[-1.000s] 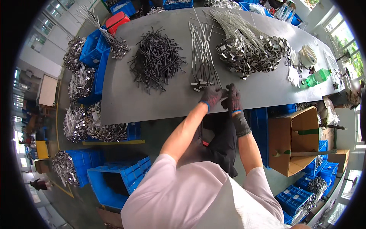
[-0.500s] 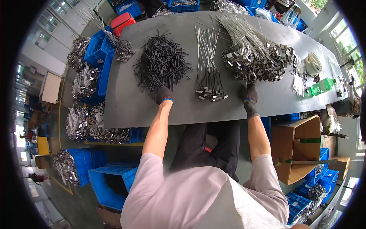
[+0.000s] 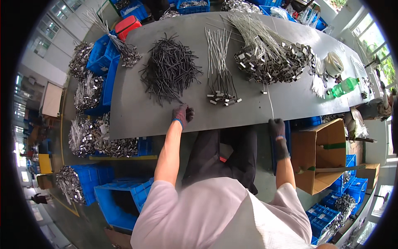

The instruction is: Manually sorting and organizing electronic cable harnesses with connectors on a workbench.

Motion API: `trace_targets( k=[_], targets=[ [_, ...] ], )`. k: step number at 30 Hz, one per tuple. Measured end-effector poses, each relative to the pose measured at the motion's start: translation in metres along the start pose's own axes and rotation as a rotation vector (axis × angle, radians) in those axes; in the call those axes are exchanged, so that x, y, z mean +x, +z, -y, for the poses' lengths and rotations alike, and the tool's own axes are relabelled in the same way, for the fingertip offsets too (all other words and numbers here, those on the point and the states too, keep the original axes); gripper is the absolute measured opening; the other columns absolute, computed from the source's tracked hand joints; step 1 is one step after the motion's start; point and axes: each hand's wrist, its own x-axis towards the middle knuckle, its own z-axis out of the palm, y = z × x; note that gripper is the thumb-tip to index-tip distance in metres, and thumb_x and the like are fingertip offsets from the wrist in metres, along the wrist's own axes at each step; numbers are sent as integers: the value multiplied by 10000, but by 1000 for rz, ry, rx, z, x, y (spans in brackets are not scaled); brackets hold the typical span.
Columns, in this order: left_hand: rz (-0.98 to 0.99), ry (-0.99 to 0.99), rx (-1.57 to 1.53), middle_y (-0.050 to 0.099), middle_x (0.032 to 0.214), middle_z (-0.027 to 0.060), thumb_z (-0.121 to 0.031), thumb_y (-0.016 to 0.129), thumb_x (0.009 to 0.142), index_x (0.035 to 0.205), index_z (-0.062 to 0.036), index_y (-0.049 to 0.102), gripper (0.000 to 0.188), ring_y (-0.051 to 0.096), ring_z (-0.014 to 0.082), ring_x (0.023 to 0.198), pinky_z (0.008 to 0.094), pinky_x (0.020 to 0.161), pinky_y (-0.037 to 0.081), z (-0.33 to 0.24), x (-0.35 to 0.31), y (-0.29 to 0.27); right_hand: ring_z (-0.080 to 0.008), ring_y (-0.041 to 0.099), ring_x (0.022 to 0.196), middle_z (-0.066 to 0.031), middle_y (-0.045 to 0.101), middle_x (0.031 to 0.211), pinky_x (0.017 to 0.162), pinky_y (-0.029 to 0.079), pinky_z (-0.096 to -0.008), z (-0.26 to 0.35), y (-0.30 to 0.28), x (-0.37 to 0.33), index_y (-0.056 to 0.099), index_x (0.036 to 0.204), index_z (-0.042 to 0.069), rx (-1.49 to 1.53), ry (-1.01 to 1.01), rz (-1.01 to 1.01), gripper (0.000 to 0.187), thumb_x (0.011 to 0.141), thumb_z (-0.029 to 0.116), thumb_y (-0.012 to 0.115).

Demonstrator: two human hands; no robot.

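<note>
The right hand (image 3: 277, 128), in a dark glove, is at the near edge of the grey surface (image 3: 141, 120), its grip closed with the fingers pinching the end of a pale wire (image 3: 270, 103). That wire runs away from the fingers, over the surface, toward the large bundle of wires (image 3: 273, 62), whose small metal end pieces are heaped toward the near side. A single metal piece (image 3: 263, 92) lies just beside the wire. The left hand (image 3: 183, 114), gloved too, is over the surface near its front edge, just below the pile of short black tubes (image 3: 172, 66). Its fingers are curled, but I cannot tell whether its grip pinches one of the tubes. Between that pile and the large bundle lies a smaller group of wires (image 3: 219, 70), pale at the far end and dark toward their metal pieces. Farther right on the surface are a white ring-shaped roll (image 3: 335, 64) and a green bottle (image 3: 345, 87) on its side. An open cardboard box (image 3: 304, 155) stands below the surface, to the right of the right hand.
</note>
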Motion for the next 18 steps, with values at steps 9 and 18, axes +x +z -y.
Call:
trace_targets(
  k=[9,18],
  targets=[
    [371,251,-431,700,835,61,-134,695,950,1007,-80,672,82,668,177,695,303,613,564,-20,-75,95,-447,674,957,-273,689,997,835,543,-488,-244,-42,-278,695,1049,11,-749,39,617,264,850,143,584],
    [310,455,-307,715,802,105,-181,676,958,973,-55,648,129,700,217,641,391,586,614,26,-118,266,-428,665,913,-214,690,985,759,537,-498,-66,-6,-239,669,1003,73,-432,-279,178,183,955,169,520]
  ],
)
